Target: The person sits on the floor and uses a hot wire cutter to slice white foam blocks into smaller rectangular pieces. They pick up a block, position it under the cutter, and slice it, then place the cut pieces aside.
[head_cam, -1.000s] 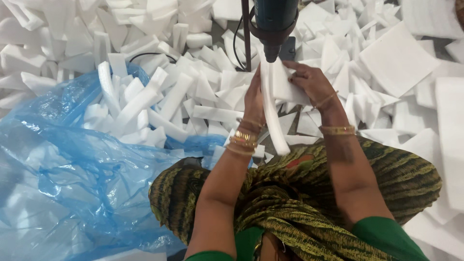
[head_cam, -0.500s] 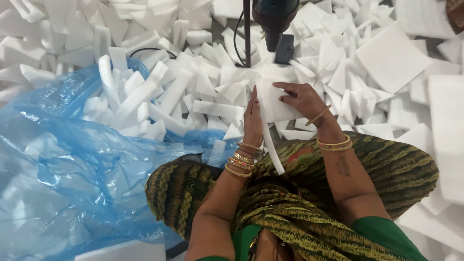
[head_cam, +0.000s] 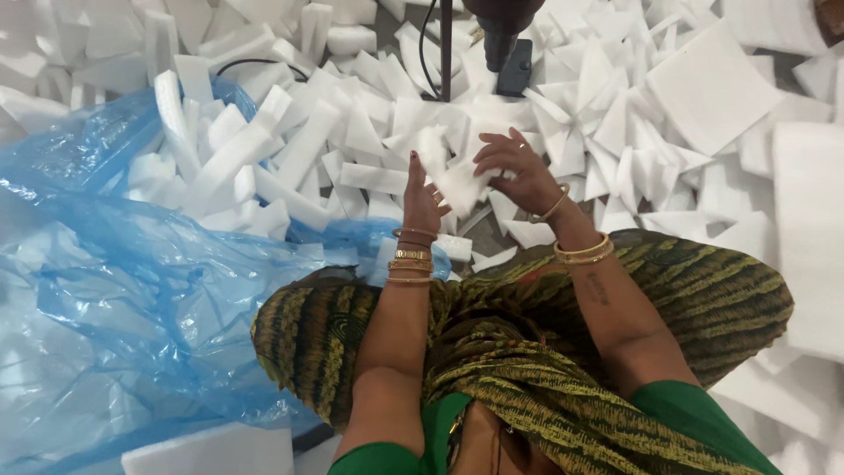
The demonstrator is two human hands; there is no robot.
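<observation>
Both my hands meet in the middle of the head view over a pile of white foam pieces. My left hand stands edge-up with fingers straight, pressed against a white foam piece. My right hand curls over the same piece from the right and grips it. Gold bangles sit on both wrists. A dark machine head hangs just beyond the hands.
White foam offcuts cover the surface all around. A large blue plastic bag holding foam strips lies open at the left. A black cable runs behind it. Bigger foam sheets lie at the right. Green and yellow cloth covers my lap.
The long foam strip that hung down between my hands is gone. My hands have dropped away from the machine head and now hold a smaller foam piece lower down.
</observation>
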